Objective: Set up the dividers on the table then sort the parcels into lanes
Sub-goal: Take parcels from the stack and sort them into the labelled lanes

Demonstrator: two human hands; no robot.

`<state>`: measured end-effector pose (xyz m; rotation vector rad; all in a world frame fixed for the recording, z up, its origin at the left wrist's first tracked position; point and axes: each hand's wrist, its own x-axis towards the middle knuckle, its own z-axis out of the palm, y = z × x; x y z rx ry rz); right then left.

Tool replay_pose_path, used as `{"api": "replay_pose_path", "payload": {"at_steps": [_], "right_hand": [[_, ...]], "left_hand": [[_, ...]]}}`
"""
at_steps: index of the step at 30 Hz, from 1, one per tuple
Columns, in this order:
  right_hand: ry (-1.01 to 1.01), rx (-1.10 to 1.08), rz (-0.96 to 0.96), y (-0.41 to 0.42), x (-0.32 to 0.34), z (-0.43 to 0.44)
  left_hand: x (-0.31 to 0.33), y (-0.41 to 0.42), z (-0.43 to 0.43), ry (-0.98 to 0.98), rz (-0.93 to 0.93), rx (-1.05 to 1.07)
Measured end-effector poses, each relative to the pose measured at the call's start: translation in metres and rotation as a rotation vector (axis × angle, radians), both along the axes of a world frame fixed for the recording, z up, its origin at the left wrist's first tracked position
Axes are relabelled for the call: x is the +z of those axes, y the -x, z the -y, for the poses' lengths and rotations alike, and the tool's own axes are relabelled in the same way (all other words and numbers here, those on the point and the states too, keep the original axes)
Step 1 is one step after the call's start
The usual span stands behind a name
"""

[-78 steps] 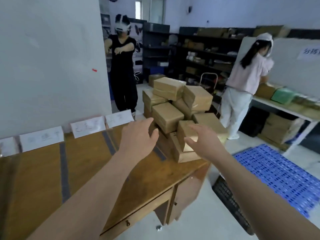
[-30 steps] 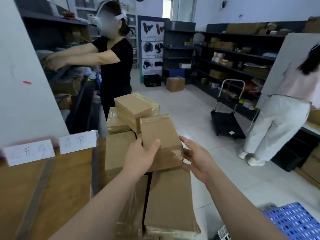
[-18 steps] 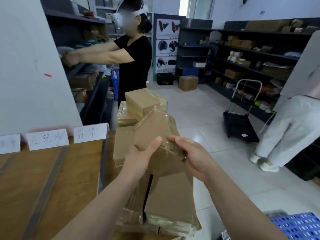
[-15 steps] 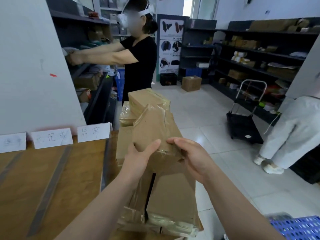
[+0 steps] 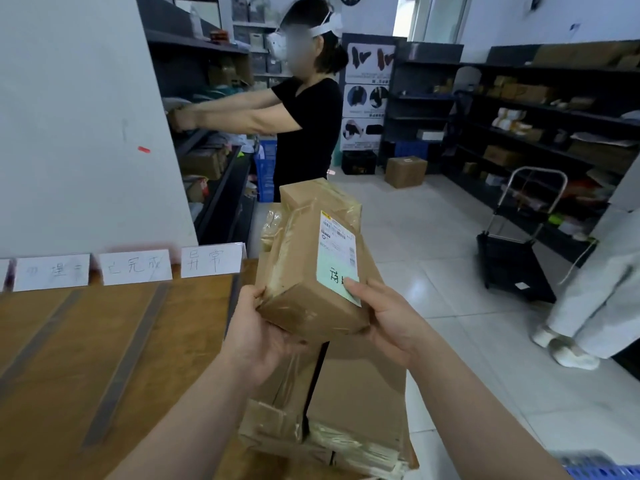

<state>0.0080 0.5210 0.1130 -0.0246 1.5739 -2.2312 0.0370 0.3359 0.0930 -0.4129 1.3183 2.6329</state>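
Note:
I hold a brown taped parcel [image 5: 301, 271] in both hands above the pile, tilted so its shipping label [image 5: 337, 252] faces me. My left hand [image 5: 258, 336] grips its near left corner from below. My right hand [image 5: 388, 317] grips the near right side, thumb on the label's green part. Under it lie more parcels [image 5: 349, 407] stacked at the right end of the wooden table [image 5: 69, 358]. Grey tape strips [image 5: 128, 362] mark lanes on the table. Handwritten white cards [image 5: 211, 261] stand at the lanes' far ends.
A white board [image 5: 76, 116] backs the table. A person in black [image 5: 308, 119] reaches into shelves behind the pile. Another person in white [image 5: 602, 299] stands at the right. A folding trolley [image 5: 512, 258] and a box [image 5: 405, 171] sit on the tiled floor.
My hands reached the pile, took a parcel off the top, lifted it and turned it until its label faces me. My view moved closer to the table's right end.

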Motion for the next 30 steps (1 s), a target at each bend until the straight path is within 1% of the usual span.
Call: {"api": "replay_pose_path", "payload": {"at_steps": [2, 4, 7, 10, 15, 19, 26, 30], "right_hand": [[-0.031, 0.011, -0.017, 0.0, -0.001, 0.002], [-0.073, 0.042, -0.035, 0.001, -0.002, 0.006], [-0.127, 0.079, -0.068, 0.003, -0.005, 0.02], [-0.162, 0.118, -0.091, 0.004, -0.006, 0.042], [-0.232, 0.19, -0.139, -0.001, -0.004, 0.091], [-0.279, 0.232, -0.158, -0.011, 0.001, 0.14], [-0.309, 0.325, -0.2, -0.049, 0.006, 0.256], [-0.322, 0.362, -0.211, -0.078, 0.002, 0.334]], "left_hand": [[-0.002, -0.002, 0.005, 0.069, -0.022, 0.076], [-0.002, -0.006, 0.011, 0.184, -0.052, 0.126], [-0.007, -0.013, 0.025, 0.452, -0.074, 0.22], [-0.01, -0.022, 0.04, 0.605, -0.089, 0.208], [0.003, -0.043, 0.072, 0.665, -0.081, 0.285], [0.008, -0.065, 0.116, 0.689, -0.063, 0.341], [0.018, -0.122, 0.215, 0.639, -0.008, 0.433], [0.014, -0.159, 0.288, 0.691, 0.057, 0.482]]}}
